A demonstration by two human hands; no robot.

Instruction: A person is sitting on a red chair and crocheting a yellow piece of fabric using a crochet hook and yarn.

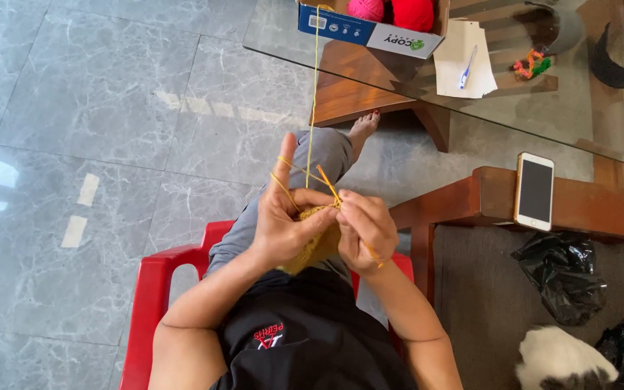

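Grey marble floor tiles [95,108] spread under a glass-topped wooden table [543,115] and the red plastic chair [154,289] where the person sits. On a wooden ledge to the right lies a white smartphone [535,191], with crumpled black plastic bags [561,274] below it.

At the table's near edge sits an open blue-and-white cardboard box [370,29] holding a pink ball of yarn [365,8] and a red ball of yarn [413,12]; a mustard yarn strand [313,94] runs from the box down to the hands.

Over the lap, the left hand [283,224] is closed on a small mustard-yellow crocheted piece [318,242], its index finger raised with the strand looped over it. The right hand [366,231] is closed around a thin yellow crochet hook [330,189], whose tip meets the piece's top edge. Judging by its size, only a small patch is worked so far, and the strand stays uncut, so most of the stitching seems left.
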